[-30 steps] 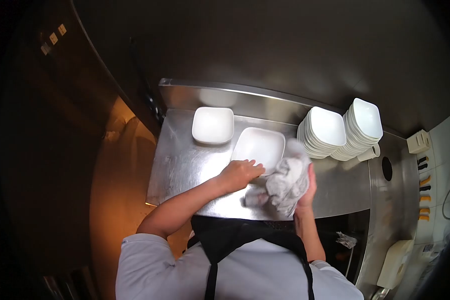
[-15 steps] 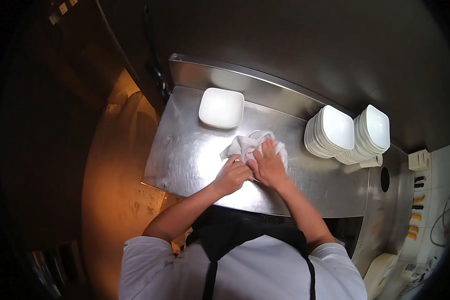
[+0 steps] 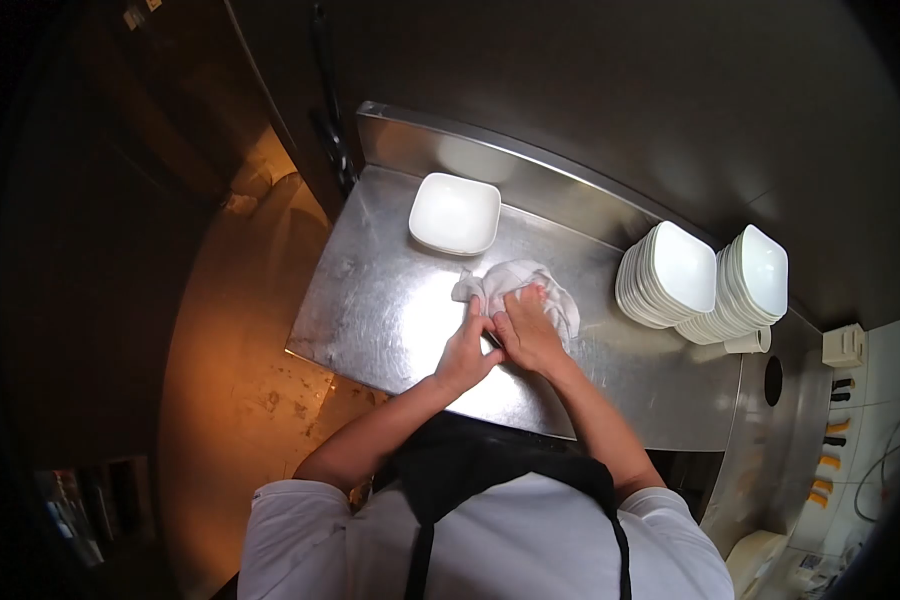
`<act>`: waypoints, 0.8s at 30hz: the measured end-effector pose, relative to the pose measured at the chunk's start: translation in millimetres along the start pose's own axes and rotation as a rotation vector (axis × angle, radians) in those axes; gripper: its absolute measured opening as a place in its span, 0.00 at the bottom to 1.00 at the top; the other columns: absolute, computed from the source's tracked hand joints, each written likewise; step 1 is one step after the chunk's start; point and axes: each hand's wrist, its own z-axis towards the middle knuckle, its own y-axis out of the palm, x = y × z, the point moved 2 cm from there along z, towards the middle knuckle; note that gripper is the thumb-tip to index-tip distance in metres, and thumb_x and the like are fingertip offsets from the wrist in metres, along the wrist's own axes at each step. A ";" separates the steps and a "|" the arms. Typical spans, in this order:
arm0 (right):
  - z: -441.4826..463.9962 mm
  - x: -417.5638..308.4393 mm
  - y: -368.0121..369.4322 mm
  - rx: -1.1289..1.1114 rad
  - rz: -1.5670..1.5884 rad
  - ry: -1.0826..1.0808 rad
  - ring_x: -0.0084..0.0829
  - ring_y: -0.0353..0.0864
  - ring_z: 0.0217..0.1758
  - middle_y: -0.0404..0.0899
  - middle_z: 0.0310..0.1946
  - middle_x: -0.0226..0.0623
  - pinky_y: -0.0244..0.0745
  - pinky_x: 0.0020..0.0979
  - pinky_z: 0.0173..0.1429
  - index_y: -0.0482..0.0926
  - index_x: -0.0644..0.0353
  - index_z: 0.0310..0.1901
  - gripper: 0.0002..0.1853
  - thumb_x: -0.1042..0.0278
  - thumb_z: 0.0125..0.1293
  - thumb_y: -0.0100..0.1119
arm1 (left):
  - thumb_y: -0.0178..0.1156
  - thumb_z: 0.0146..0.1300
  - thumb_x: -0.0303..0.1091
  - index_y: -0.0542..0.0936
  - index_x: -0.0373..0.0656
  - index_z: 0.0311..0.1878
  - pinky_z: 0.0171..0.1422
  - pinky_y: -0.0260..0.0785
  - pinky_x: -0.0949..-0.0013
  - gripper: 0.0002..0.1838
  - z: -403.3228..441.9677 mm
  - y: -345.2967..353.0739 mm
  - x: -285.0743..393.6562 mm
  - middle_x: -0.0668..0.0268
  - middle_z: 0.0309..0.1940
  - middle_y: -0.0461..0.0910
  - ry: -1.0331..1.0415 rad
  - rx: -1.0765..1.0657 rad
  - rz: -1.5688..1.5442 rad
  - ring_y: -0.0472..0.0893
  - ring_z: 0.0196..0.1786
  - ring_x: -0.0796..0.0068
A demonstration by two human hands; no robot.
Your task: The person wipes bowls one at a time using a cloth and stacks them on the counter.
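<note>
A crumpled white cloth point(image 3: 518, 273) lies bunched in front of me on the steel counter point(image 3: 360, 290). My right hand point(image 3: 532, 335) is closed on its near side, fingertips pressed into the folds. Close beside it, my left hand point(image 3: 467, 352) pinches the cloth's left near edge, thumb and fingers curled. Whether anything is inside or beneath the cloth is hidden by the folds and my hands. Just beyond the cloth sits a white square bowl point(image 3: 454, 212), apparently with another under it.
Two tall stacks of white square bowls, a nearer stack point(image 3: 682, 268) and a farther stack point(image 3: 760, 275), stand at the right against the raised back edge. A white cup point(image 3: 750, 341) lies beside them. Knives with yellow and black handles point(image 3: 830, 462) hang on the right wall.
My left hand has shifted up against the cloth and its fingers have straightened somewhat. The cloth is bunched more tightly. The whole view has tilted slightly.
</note>
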 end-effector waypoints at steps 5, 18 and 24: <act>-5.0 -32.6 -33.6 -0.184 0.405 0.144 0.49 0.78 0.58 0.79 0.54 0.59 0.71 0.45 0.61 0.75 0.71 0.57 0.29 0.47 0.71 0.53 | 0.75 0.52 0.31 0.60 0.39 0.64 0.53 0.76 0.51 0.41 -3.4 14.4 -9.7 0.38 0.51 0.76 -0.119 0.038 -0.001 0.81 0.51 0.38; -73.7 53.3 -146.4 0.972 1.315 0.280 0.35 0.84 0.50 0.82 0.52 0.44 0.79 0.38 0.54 0.74 0.66 0.61 0.25 0.52 0.77 0.48 | 0.64 0.61 0.38 0.77 0.43 0.60 0.74 0.56 0.40 0.24 49.7 27.6 10.8 0.50 0.54 0.82 0.595 -0.636 0.759 0.80 0.58 0.53; -69.9 -24.6 -109.8 0.833 0.154 -0.068 0.51 0.71 0.66 0.79 0.51 0.54 0.60 0.47 0.73 0.81 0.67 0.48 0.16 0.63 0.66 0.63 | 0.59 0.65 0.32 0.78 0.38 0.55 0.55 0.73 0.55 0.16 48.2 46.8 58.2 0.48 0.45 0.83 0.333 -0.552 0.020 0.83 0.50 0.52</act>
